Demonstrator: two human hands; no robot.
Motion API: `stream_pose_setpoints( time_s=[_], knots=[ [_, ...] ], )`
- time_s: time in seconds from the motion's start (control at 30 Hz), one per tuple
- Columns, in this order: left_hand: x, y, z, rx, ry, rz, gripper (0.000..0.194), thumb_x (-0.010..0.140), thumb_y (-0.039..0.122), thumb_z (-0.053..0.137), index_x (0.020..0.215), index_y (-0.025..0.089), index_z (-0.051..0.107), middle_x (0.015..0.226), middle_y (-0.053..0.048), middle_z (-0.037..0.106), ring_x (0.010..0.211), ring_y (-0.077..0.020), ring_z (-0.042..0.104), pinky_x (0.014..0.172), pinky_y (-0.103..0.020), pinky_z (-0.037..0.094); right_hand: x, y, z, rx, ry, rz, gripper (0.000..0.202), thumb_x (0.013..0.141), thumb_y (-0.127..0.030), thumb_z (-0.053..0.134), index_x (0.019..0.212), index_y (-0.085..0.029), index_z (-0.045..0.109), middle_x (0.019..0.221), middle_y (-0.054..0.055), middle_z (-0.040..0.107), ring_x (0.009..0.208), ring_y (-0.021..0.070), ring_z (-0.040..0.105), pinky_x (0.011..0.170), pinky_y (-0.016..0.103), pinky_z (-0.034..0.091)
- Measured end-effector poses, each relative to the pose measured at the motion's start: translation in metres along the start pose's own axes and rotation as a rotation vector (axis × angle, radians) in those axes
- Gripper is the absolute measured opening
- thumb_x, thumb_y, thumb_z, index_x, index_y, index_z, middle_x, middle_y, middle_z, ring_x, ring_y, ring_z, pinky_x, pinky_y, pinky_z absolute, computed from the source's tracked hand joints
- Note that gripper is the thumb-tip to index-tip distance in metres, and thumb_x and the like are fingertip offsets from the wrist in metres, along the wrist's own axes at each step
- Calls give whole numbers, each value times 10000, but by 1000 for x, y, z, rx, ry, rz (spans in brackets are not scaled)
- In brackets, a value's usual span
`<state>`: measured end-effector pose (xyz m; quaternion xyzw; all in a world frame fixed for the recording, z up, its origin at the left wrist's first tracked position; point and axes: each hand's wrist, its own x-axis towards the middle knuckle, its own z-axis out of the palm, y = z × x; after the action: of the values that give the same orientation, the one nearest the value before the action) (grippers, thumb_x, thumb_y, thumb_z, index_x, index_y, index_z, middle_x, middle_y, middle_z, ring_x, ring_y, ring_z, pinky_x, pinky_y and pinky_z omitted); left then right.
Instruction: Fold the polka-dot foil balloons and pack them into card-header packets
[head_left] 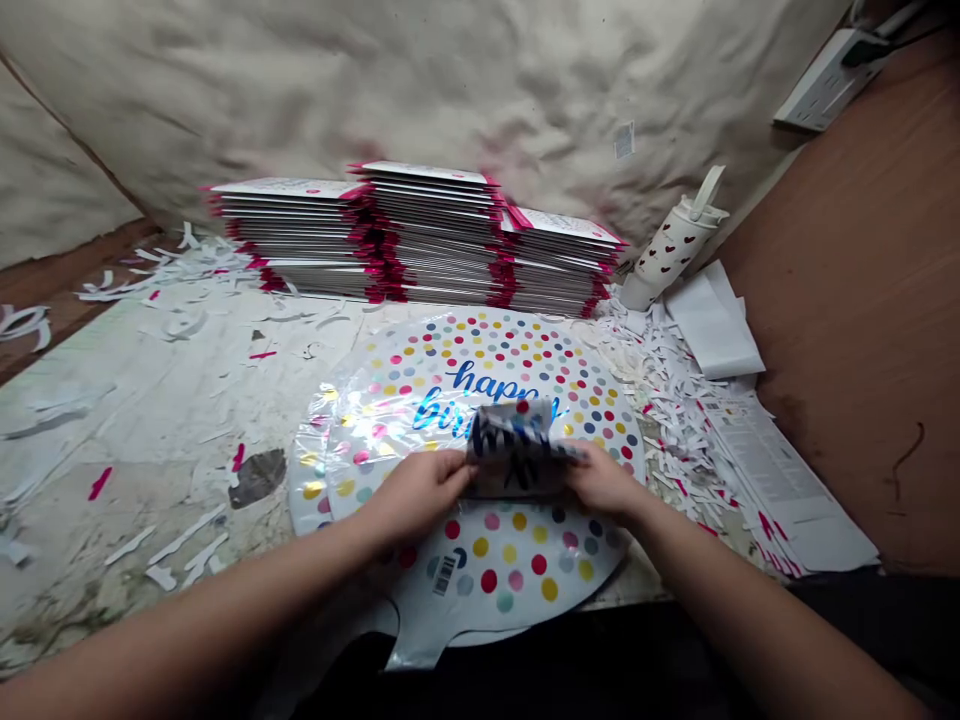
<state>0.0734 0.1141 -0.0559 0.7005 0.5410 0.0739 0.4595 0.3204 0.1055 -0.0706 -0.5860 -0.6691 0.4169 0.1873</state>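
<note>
Flat foil balloons (517,565) with coloured dots and blue "happy birthday" lettering lie overlapped on the table in front of me, a barcode near their neck end. Above them, my left hand (427,488) pinches the left edge of a folded foil balloon (517,470). This folded piece is silvery with dark lettering and slightly blurred. At its right edge, my right hand (600,480) is closed on it too. Some of the printed words beneath are covered by the folded balloon.
Three stacks of white-and-pink packs (435,240) stand against the covered back wall. To their right leans a white tumbler (671,250) with hearts. Paper shreds (675,440) and printed sheets (780,480) lie at the right, beside a brown panel. A power strip (829,80) is at upper right.
</note>
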Motion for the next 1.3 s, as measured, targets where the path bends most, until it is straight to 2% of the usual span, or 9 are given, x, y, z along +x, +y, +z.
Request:
stream_pose_setpoints(
  time_s=[0.1,0.23,0.33,0.53,0.67,0.83,0.93,1.1,1.3],
  knots=[
    [27,13,-8,-145,-86,-241,310,764,458,486,640,180,543,592,-42,648,532,-183,591,512,-271,468,13,-11,0,-21,196,162,314,871,-335,390,1032,-149,586,572,10,621,444,155,559,474,296,481],
    [48,16,-6,-233,-158,-322,333,759,439,503,561,172,491,473,-44,603,395,-150,532,410,-239,417,13,-30,21,-298,403,-153,377,911,-299,313,1201,-147,500,1064,134,621,979,230,574,863,406,441],
    [41,17,-12,-273,-171,-333,314,761,420,525,585,161,507,471,-38,592,419,-147,553,429,-231,430,19,-35,42,-547,235,-291,453,913,-381,302,1292,-179,448,1389,118,381,1303,289,272,1052,500,200],
    [8,12,-43,-752,-107,-435,411,654,350,702,1001,190,550,1036,-87,648,932,-197,630,714,-269,518,35,-29,49,-567,58,-116,656,842,-643,238,1412,-327,164,1506,38,47,1359,317,-30,1047,568,-17],
    [26,14,-35,-633,-193,-482,329,600,376,742,798,176,572,739,-42,669,675,-178,650,537,-232,492,32,-35,45,-495,67,-139,666,852,-614,266,1420,-285,154,1505,40,71,1363,291,-32,1064,529,-39],
    [47,38,-23,-433,-182,-409,234,661,334,678,670,175,506,441,58,533,413,-90,500,384,-149,334,-1,-11,-20,-476,322,70,638,864,-487,385,1414,-346,94,1507,-52,47,1371,183,52,1085,353,176],
    [40,46,-29,-677,-147,-381,213,698,246,612,883,171,538,694,21,656,652,-138,622,580,-202,484,-41,43,-86,-503,583,469,729,868,-385,392,1429,-97,25,1489,174,-46,1355,330,-45,1049,535,120],
    [28,43,-35,-747,-119,-291,270,690,250,644,934,195,543,714,34,651,611,-130,606,561,-204,503,-96,121,-146,-538,474,774,634,757,-331,576,1325,-111,399,1365,184,399,1253,289,377,970,365,345],
    [9,23,-42,-711,-206,-134,400,698,378,681,1076,286,585,992,17,675,925,-233,622,823,-335,520,-108,87,-157,-699,527,793,375,821,-160,396,1134,-149,601,993,159,666,934,292,612,776,371,451]
  ],
)
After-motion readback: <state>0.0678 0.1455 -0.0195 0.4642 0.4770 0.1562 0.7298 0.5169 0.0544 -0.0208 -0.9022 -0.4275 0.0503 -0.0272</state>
